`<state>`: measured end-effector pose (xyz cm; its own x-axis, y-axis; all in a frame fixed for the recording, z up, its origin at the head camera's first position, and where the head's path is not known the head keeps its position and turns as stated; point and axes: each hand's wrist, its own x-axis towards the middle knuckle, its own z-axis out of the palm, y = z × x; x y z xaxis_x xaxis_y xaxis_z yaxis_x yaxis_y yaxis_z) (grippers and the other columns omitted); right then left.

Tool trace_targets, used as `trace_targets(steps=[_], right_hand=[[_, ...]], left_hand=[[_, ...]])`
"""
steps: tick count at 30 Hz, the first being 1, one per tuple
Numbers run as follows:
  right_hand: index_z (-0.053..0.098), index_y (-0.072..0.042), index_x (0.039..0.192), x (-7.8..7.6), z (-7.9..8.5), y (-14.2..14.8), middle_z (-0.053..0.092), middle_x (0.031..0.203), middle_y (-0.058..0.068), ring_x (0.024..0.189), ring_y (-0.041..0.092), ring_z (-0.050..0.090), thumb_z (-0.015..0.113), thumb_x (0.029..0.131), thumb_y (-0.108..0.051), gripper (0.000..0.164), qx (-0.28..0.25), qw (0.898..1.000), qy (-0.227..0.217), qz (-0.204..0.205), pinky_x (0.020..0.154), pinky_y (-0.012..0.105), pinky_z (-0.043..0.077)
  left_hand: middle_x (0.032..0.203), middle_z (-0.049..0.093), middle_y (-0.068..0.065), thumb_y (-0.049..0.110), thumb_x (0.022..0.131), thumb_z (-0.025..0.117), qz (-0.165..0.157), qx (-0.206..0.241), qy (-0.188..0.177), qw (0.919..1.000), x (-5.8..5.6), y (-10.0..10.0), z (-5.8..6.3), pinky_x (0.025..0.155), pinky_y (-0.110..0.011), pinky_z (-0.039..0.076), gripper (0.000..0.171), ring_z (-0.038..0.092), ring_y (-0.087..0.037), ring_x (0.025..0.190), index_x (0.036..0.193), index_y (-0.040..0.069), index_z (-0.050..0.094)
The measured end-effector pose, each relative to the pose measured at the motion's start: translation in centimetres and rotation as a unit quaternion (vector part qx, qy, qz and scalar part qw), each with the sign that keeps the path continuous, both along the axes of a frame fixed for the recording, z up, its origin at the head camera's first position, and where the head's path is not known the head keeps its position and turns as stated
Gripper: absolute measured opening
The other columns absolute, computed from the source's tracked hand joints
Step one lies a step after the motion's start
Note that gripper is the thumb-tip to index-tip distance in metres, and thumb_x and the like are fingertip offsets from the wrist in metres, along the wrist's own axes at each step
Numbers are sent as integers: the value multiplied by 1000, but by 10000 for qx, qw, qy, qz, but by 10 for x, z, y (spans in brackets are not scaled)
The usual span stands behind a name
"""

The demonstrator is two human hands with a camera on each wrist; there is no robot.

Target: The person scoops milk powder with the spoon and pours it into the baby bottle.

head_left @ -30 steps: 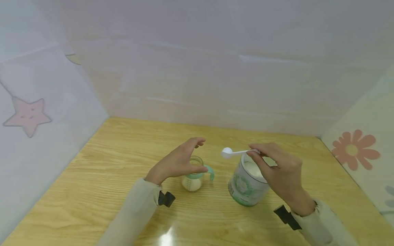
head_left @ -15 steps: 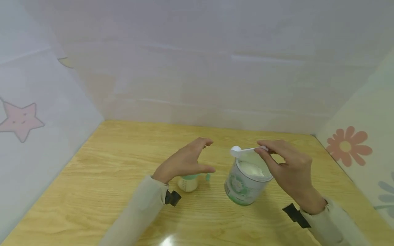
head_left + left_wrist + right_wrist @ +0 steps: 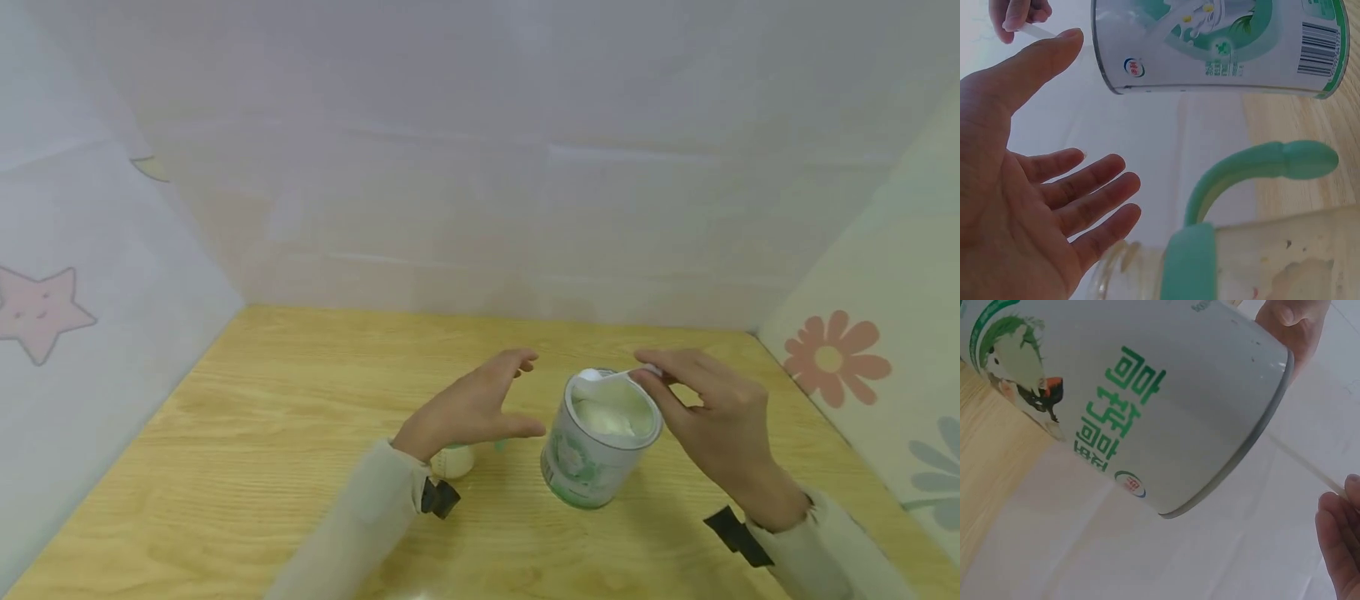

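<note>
My right hand pinches the handle end of a white measuring scoop. The scoop's bowl is at the far-left rim of an open milk powder can, and pale powder shows inside the can. My left hand is spread, thumb apart from the fingers, with nothing in its grasp. Below it stands a clear baby bottle, mostly covered by that hand in the head view. In the left wrist view the bottle has an open neck and a mint-green handle.
The can and bottle stand on a wood-grain table. Pale sheets enclose it at the back and on both sides. A star is printed on the left sheet and a flower on the right one.
The scoop has gone from the gap between bottle and can rightward and down to the can's opening. My left hand has shifted slightly right, still spread. The head view has shifted too.
</note>
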<state>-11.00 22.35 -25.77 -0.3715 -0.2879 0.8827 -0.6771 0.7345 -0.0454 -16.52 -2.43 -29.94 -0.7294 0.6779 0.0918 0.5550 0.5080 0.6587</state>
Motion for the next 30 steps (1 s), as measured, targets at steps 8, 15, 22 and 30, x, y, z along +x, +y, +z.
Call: trace_targets(steps=[8, 15, 22, 30], right_hand=[[75, 0, 86, 1, -3, 9, 71, 72, 7, 64, 4, 62, 54, 94, -46, 52, 186, 9998, -77, -63, 55, 9, 48], [74, 0, 85, -2, -10, 14, 71, 70, 6, 58, 11, 63, 51, 94, -49, 55, 360, 9989, -311, 5, 55, 12, 50], [74, -1, 85, -8, -20, 16, 69, 71, 4, 55, 11, 62, 49, 94, -45, 51, 589, 9959, -629, 274, 53, 14, 49], [74, -3, 87, -10, -24, 20, 67, 72, 0, 56, 7, 60, 44, 96, -46, 53, 869, 9917, -907, 272, 52, 11, 45]], left_hand=[[146, 40, -8, 39, 85, 72, -115, 13, -83, 9999, 2, 17, -5, 104, -39, 42, 88, 40, -21, 135, 150, 9, 21], [146, 39, -8, 41, 83, 72, -146, 33, -52, 9999, 2, 29, -12, 104, -37, 43, 91, 41, -22, 134, 150, 8, 20], [148, 35, -9, 40, 83, 73, -180, 301, -341, 9988, 2, 39, -22, 104, -38, 43, 93, 41, -25, 133, 150, 9, 18], [149, 32, -4, 43, 82, 72, -111, 504, -696, 9962, 4, 47, -34, 105, -41, 42, 93, 38, -23, 134, 151, 13, 18]])
